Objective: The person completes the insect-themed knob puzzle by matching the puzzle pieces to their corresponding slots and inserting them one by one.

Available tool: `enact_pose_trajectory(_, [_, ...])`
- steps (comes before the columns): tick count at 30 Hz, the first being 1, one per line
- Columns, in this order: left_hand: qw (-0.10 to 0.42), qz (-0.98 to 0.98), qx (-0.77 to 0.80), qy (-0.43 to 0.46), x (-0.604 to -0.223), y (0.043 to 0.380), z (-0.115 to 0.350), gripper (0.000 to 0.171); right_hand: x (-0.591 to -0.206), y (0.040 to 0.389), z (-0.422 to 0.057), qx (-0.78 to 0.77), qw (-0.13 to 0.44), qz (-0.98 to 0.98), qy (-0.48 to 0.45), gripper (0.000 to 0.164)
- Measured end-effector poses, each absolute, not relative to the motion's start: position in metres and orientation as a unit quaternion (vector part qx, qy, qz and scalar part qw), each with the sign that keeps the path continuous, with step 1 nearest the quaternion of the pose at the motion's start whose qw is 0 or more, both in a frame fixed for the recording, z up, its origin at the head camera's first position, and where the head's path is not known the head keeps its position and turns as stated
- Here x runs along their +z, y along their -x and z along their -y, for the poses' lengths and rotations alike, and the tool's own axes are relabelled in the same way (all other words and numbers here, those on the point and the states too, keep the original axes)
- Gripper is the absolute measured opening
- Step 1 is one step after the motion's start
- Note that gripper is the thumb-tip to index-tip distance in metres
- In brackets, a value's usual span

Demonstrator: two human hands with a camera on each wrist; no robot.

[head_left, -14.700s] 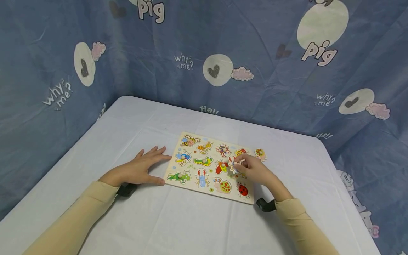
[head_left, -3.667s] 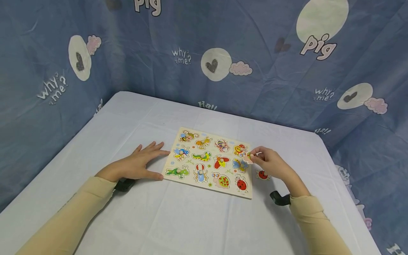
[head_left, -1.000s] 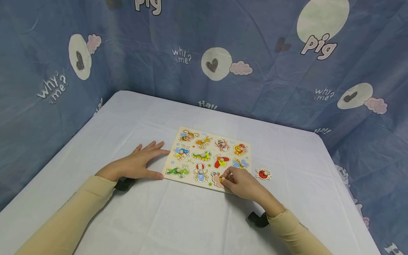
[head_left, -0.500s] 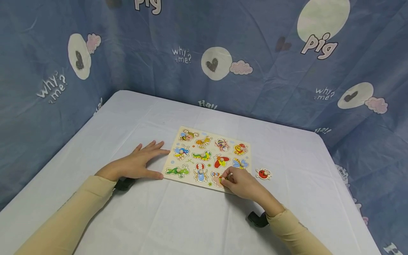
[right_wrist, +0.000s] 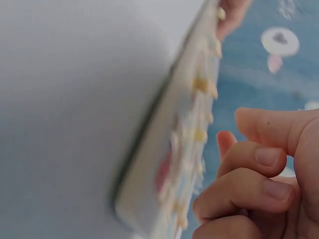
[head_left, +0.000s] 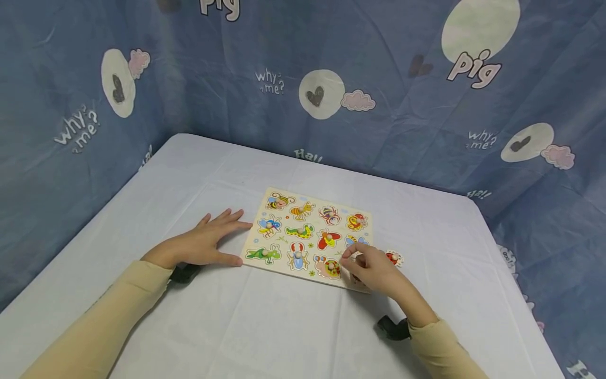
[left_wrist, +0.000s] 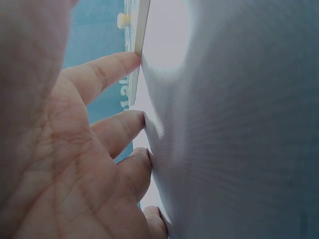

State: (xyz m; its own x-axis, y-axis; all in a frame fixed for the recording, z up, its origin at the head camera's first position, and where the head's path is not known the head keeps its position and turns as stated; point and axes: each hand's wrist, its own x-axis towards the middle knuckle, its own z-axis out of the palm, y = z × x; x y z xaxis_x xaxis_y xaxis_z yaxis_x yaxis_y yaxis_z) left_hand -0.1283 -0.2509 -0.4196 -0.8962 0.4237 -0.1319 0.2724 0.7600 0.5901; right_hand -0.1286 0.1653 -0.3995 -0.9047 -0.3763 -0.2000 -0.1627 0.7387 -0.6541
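Note:
A wooden knob puzzle board (head_left: 284, 269) with insect pictures lies on the table. My left hand (head_left: 205, 242) rests at its left edge with fingers spread; in the left wrist view a fingertip (left_wrist: 130, 59) touches the board's edge. The snail piece (head_left: 326, 267) sits in the bottom row with its knob showing. Just right of it, over the board's lower right corner, my right hand (head_left: 374, 268) holds nothing. Its thumb and index finger stand apart and the other fingers are loosely curled in the right wrist view. A ladybug piece (head_left: 394, 258) lies on the table, partly hidden behind that hand.
Several other knobbed pieces sit in the board, among them a caterpillar (head_left: 300, 231) and a blue stag beetle (head_left: 298, 257). White cloth covers the table (head_left: 265, 326). A blue printed curtain (head_left: 402, 147) hangs behind it. Black wrist mounts (head_left: 394, 328) hang below the wrists.
The snail piece was carried from the board's right side to the bottom row. My right hand has let go of it and moved right. My left hand has stayed at the edge.

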Motion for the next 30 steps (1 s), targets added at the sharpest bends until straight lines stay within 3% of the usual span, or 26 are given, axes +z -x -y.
enact_pose_trajectory(8, [0.131,-0.93,0.29,-0.186,-0.42,0.128,0.251,0.092,-0.387,0.131,-0.196,-0.335,0.129,-0.929,0.091,0.02])
enact_pose_trajectory(30, [0.131,-0.93,0.289,-0.186,-0.421,0.129,0.252,0.092,-0.408,0.144,-0.25,-0.307,0.091,-0.947,-0.02,0.032])
